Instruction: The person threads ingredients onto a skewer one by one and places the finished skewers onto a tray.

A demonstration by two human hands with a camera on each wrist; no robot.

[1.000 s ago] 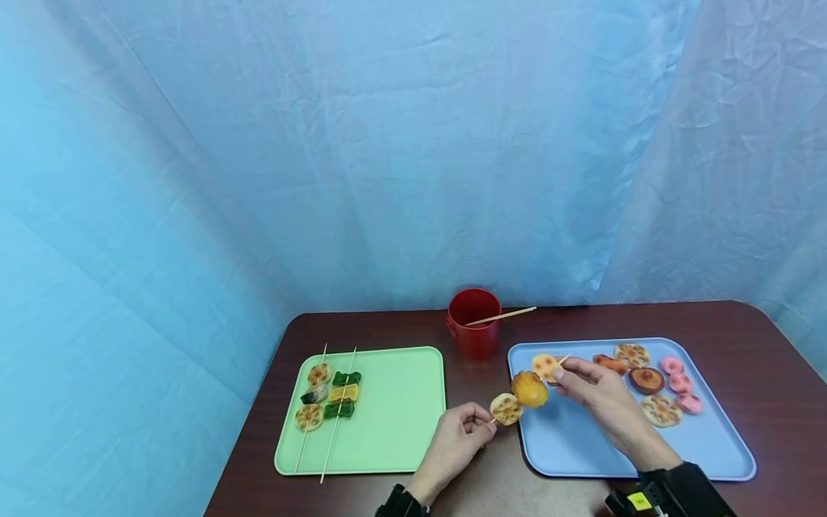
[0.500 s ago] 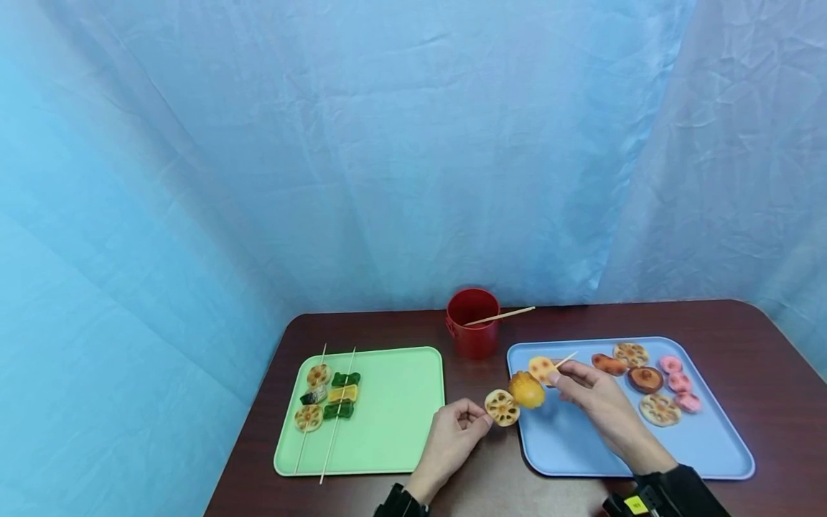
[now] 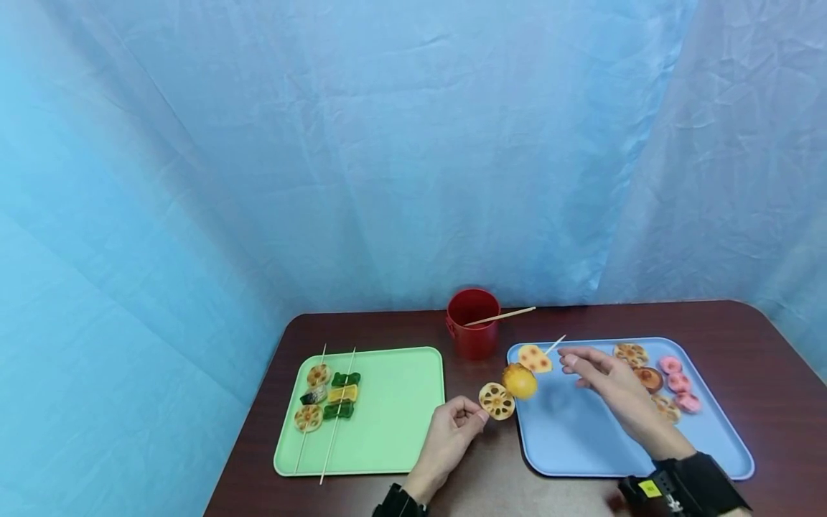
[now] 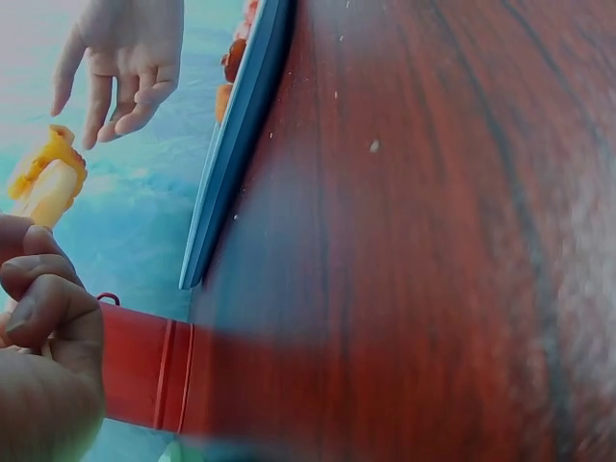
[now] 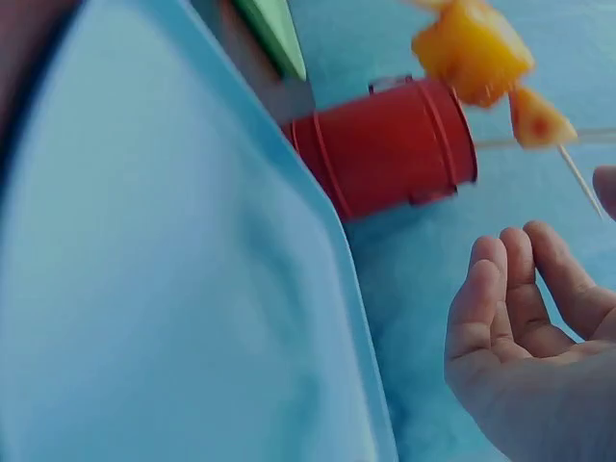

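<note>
My left hand pinches the lower end of a skewer, just below a lotus root slice. Above that slice the stick carries a round yellow piece and a flat tan piece with brown spots. The skewer's bare tip pokes out past the tan piece. My right hand is off the skewer, over the blue tray, with its fingers loosely bent and nothing in them. In the right wrist view, the yellow piece hangs beyond those fingers.
A green tray on the left bears two loaded skewers. Behind stands a red cup with a stick leaning out. On the blue tray lie pink pieces, a brown mushroom-like piece and lotus slices.
My right hand has let go of the tan piece and drawn back to the right. The skewer, in my left hand, has shifted slightly left and tilted more upright.
</note>
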